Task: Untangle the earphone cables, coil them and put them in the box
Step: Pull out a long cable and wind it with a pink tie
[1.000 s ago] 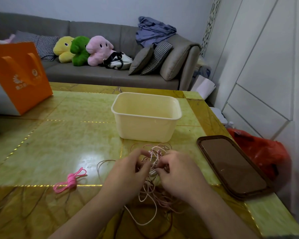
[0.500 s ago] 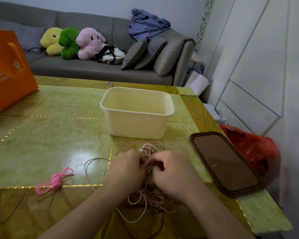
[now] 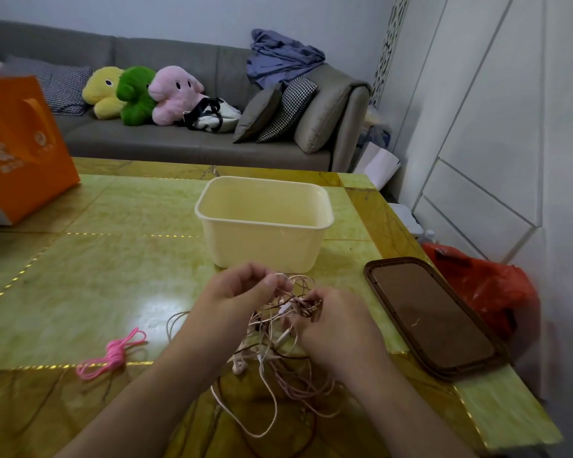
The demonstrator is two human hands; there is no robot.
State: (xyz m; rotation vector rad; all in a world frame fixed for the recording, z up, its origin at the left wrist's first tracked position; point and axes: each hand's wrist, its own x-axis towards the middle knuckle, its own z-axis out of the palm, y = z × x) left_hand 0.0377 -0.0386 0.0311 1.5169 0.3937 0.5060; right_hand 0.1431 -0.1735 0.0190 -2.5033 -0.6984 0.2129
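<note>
From the head camera, both forearms reached forward over a glossy green table [image 3: 80,292]; the left hand [image 3: 235,295] was raised slightly, fingers curled, pinching strands of the tangled earphone cables [image 3: 278,345]; the right hand [image 3: 338,322] sat lower, knuckles up, fingertips gripping the same tangle; loose loops trailed on the table between the wrists; the cream box [image 3: 265,226] stood just behind, open-topped; a coiled pink cable [image 3: 113,355] lay to the left.

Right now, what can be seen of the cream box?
The cream box looks like plain plastic: rectangular, rounded corners, rolled rim, open top, no lid on it. It stands upright on the green table, just beyond the earphone cables. What shows of its inside holds nothing; the floor is partly hidden. Neither hand touches it.
</note>
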